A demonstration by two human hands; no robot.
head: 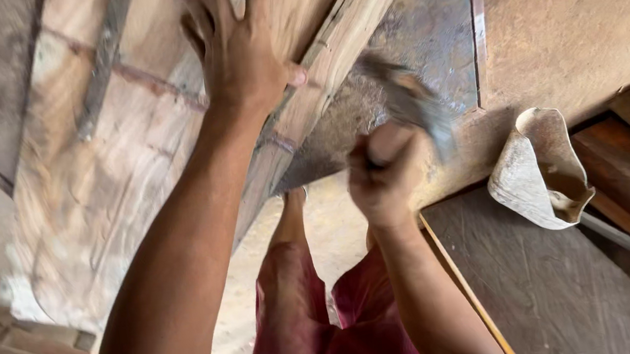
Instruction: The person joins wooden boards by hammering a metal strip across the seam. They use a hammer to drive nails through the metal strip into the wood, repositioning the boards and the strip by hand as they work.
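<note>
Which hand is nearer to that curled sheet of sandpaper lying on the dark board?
Right. The right hand, gripping a blurred tool, is just left of the curled sandpaper without touching it; the left hand presses the wooden plank, farther away.

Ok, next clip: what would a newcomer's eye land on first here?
Probably the left hand, pressed flat on a large pale wooden panel filling the upper left. Just right of centre, the right hand grips a blurred tool by the panel's edge. A curled sheet of sandpaper lies on the dark board at right.
</note>
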